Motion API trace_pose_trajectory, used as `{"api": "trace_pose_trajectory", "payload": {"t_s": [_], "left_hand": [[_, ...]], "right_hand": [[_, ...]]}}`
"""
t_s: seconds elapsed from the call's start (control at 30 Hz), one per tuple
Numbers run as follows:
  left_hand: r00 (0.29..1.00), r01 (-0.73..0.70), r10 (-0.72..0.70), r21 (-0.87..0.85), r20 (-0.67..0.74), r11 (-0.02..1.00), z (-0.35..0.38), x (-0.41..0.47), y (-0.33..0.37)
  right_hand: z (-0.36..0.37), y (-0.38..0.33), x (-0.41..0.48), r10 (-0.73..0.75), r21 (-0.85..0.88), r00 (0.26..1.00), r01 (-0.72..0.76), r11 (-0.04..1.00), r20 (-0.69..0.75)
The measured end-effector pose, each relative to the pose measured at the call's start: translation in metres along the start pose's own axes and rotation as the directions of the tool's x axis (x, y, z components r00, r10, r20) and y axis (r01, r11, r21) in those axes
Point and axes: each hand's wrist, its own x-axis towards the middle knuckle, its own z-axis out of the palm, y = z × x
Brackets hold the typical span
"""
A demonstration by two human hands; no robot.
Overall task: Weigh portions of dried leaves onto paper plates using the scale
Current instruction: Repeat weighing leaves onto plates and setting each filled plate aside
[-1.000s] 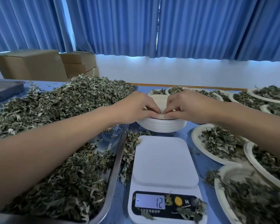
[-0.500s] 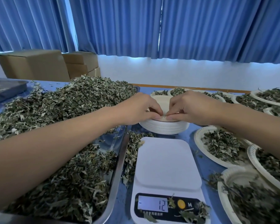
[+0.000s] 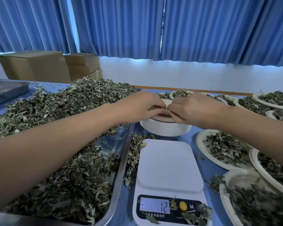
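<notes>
A stack of white paper plates (image 3: 165, 129) sits behind the white scale (image 3: 168, 163), whose platform is bare and whose display reads -12. My left hand (image 3: 142, 105) and my right hand (image 3: 191, 108) meet over the stack, both pinching the top paper plate (image 3: 167, 101), which is tilted up at its far edge. Dried leaves (image 3: 59, 108) are heaped in a metal tray (image 3: 119, 173) on the left. A few leaf bits lie on the scale's display.
Several paper plates with leaf portions (image 3: 225, 147) crowd the blue table at right and behind the stack. Loose leaves lie between tray and scale. A second grey tray (image 3: 5, 88) sits far left. Cardboard boxes (image 3: 36, 66) stand under blue curtains.
Both hands have stayed on the stack; the top plate's far edge has lifted a little higher between the fingers. The scale still reads -12.
</notes>
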Motion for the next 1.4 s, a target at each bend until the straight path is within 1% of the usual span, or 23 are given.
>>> {"api": "trace_pose_trajectory", "payload": {"t_s": [0.03,0.07,0.13,0.23,0.33,0.43,0.6,0.97,1.13,1.27,1.4], "left_hand": [[1.000,-0.011,0.011,0.061,-0.001,0.998,-0.003,0.001,0.001],[1.000,-0.017,0.017,0.107,-0.002,0.994,-0.005,0.002,0.003],[1.000,-0.011,0.011,0.139,0.003,0.990,-0.009,0.004,0.004],[1.000,-0.005,0.003,0.086,0.014,0.996,-0.013,0.001,0.004],[0.999,-0.003,0.003,-0.006,0.033,1.000,-0.014,-0.005,0.003],[0.999,-0.008,0.009,-0.018,0.038,1.000,-0.013,-0.007,0.003],[0.999,-0.025,0.026,-0.029,0.030,0.999,-0.012,-0.007,0.003],[0.999,-0.021,0.022,-0.061,0.029,0.998,-0.013,-0.007,0.003],[0.999,-0.037,0.038,-0.066,0.022,0.997,-0.013,-0.007,0.003],[0.998,-0.055,0.056,-0.051,0.022,0.997,-0.014,-0.006,0.003],[0.999,-0.037,0.038,-0.027,0.034,0.999,-0.014,-0.005,0.003]], "right_hand": [[-0.001,0.001,0.000,0.017,0.011,0.999,-0.016,1.000,-0.042],[-0.002,0.002,0.001,0.042,0.033,0.998,-0.041,0.999,-0.051],[-0.003,0.002,0.004,0.102,0.099,0.994,-0.098,0.990,-0.040],[-0.007,0.004,0.003,0.159,0.266,0.986,-0.168,0.949,0.054],[-0.017,0.005,0.002,0.153,0.439,0.973,-0.216,0.872,0.175],[-0.021,0.004,0.000,0.147,0.506,0.969,-0.231,0.831,0.200],[-0.020,0.004,0.002,0.179,0.504,0.960,-0.266,0.821,0.215],[-0.018,0.007,0.004,0.183,0.533,0.954,-0.285,0.797,0.236],[-0.021,0.008,0.006,0.152,0.507,0.957,-0.262,0.821,0.248],[-0.025,0.007,0.011,0.094,0.375,0.956,-0.198,0.906,0.278],[-0.029,0.002,0.018,0.061,0.139,0.928,-0.120,0.983,0.369]]}}
